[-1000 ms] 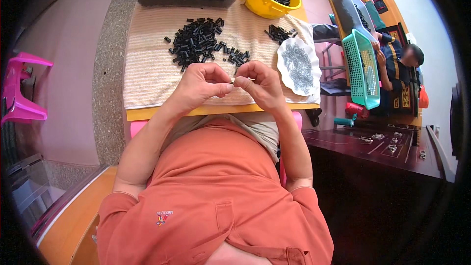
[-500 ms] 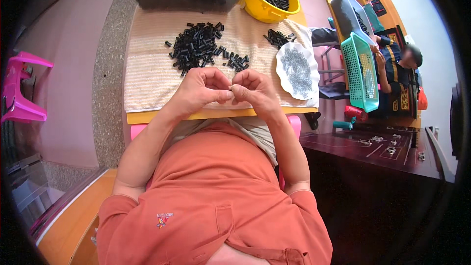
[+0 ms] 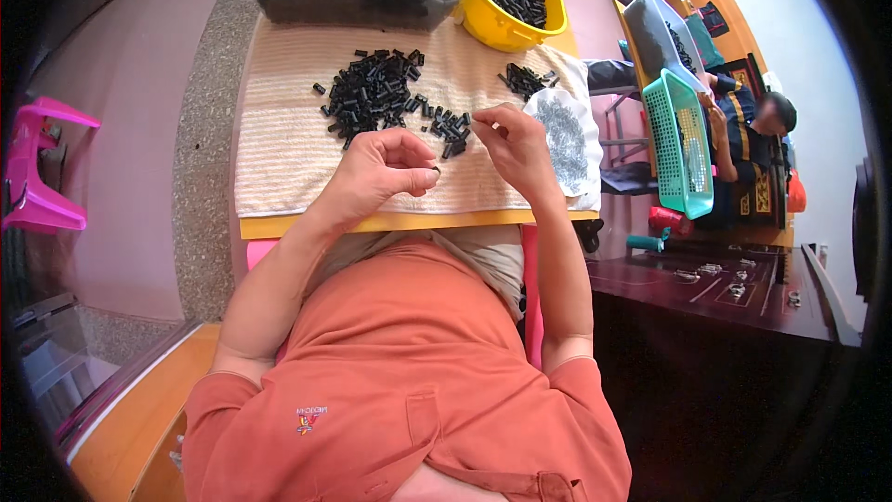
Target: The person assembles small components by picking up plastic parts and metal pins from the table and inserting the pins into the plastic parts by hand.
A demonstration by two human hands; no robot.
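Over the near part of the towel, my left hand pinches a small dark piece between thumb and forefinger; little of it shows. My right hand has thumb and forefinger drawn together at the right edge of a small group of short black cylindrical pieces. Whether a piece is between those fingertips cannot be made out. Left of this group is a larger heap of the same black pieces. A scalloped white plate of tiny clear parts sits just right of my right hand.
At the far edge stand a clear plastic bin and a yellow basin, both full of black pieces. Another small black pile lies behind the plate. A person sits at the right beside a green basket. A pink stool stands left.
My hands were together at the fingertips; now my right hand has moved away, forward and right, to the small group of black pieces. My left hand has hardly moved.
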